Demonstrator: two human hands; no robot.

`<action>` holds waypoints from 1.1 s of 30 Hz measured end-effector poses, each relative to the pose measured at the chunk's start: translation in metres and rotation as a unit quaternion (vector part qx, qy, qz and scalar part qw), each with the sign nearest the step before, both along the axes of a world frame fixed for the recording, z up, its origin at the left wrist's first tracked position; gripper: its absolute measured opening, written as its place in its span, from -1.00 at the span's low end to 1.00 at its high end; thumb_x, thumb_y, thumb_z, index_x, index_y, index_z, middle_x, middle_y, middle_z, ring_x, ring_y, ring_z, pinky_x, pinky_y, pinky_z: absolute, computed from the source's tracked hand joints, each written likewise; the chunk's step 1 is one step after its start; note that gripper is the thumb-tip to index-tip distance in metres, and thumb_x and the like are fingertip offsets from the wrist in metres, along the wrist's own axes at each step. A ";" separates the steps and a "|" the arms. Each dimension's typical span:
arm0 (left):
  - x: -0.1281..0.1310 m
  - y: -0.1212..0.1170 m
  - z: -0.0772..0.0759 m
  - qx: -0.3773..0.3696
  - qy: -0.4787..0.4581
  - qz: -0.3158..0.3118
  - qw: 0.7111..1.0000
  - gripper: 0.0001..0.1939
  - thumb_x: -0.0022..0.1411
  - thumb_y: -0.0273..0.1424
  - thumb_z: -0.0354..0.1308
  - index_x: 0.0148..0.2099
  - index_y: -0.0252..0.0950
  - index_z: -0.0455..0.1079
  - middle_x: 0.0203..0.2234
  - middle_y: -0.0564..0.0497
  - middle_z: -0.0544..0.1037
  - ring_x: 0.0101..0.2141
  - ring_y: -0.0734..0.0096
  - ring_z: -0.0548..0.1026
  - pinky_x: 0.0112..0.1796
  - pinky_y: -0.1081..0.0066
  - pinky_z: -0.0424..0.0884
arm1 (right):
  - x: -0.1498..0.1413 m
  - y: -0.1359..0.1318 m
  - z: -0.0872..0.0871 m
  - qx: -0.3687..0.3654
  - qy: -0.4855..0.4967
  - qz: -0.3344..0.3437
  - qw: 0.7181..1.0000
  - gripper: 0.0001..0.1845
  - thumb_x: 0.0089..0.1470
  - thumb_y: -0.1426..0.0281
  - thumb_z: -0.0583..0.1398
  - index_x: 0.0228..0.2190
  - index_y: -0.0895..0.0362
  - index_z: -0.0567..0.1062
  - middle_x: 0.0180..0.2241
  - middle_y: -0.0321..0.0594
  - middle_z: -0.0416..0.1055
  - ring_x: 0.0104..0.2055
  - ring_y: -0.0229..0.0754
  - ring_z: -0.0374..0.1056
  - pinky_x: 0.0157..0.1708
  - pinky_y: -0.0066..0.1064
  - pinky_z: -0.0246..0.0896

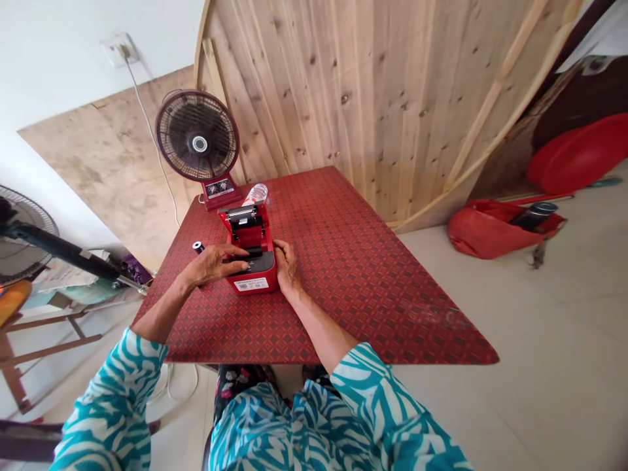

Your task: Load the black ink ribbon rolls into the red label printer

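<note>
A small red and black receipt printer (253, 283) stands on the table with its lid (245, 222) raised. Across the top lies my left hand (216, 263), its fingers apart and stretched over the black front cover and the edge of the compartment. Nothing shows between those fingers. My right hand (287, 267) is wrapped against the printer's right side, fingers curled at the rear corner. A white label with a printed code is on the front face. Left of the printer sits a small roll (198, 247) with a white end and dark side. My fingers partly hide the compartment.
Behind the printer, a clear plastic bottle (257, 193) lies on the red patterned table (373, 288). A maroon fan (199, 140) stands at the back left, its cord running to a wall socket (120, 50). A red bag (478, 229) is on the floor at right.
</note>
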State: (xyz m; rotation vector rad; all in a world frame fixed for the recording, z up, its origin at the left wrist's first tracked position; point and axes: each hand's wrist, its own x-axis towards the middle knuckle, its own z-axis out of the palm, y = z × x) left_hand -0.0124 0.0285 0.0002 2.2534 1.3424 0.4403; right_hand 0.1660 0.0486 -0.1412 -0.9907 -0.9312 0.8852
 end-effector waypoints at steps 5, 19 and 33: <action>0.001 -0.005 -0.016 0.049 -0.031 0.022 0.998 -0.67 0.26 -0.17 0.11 -0.11 -0.20 0.60 -0.21 -0.01 0.67 -0.23 0.24 0.58 -0.12 0.33 0.46 | 0.002 -0.001 0.000 0.011 0.001 0.002 1.000 -0.67 0.05 0.19 0.08 -0.24 0.03 0.54 -0.19 -0.23 0.51 -0.05 -0.10 0.35 0.07 -0.20 0.21; 0.001 -0.034 -0.036 0.307 -0.038 -0.077 0.948 -0.81 0.34 -0.29 0.12 -0.20 -0.17 0.56 -0.24 -0.04 0.67 -0.20 0.28 0.58 -0.01 0.17 0.32 | 0.003 -0.002 -0.003 -0.008 0.006 0.011 1.000 -0.64 0.04 0.18 0.10 -0.20 0.04 0.55 -0.14 -0.20 0.51 -0.02 -0.08 0.36 0.10 -0.15 0.20; -0.004 -0.037 -0.088 0.496 -0.060 -0.068 0.864 -0.72 0.24 -0.36 0.17 0.01 -0.17 0.48 0.01 -0.15 0.55 0.16 0.04 0.37 0.12 -0.01 0.29 | 0.022 0.072 0.076 0.006 -0.058 0.070 0.996 -0.42 0.00 -0.08 0.12 -0.08 0.01 0.51 0.07 -0.20 0.49 0.10 -0.07 0.35 0.13 -0.16 0.20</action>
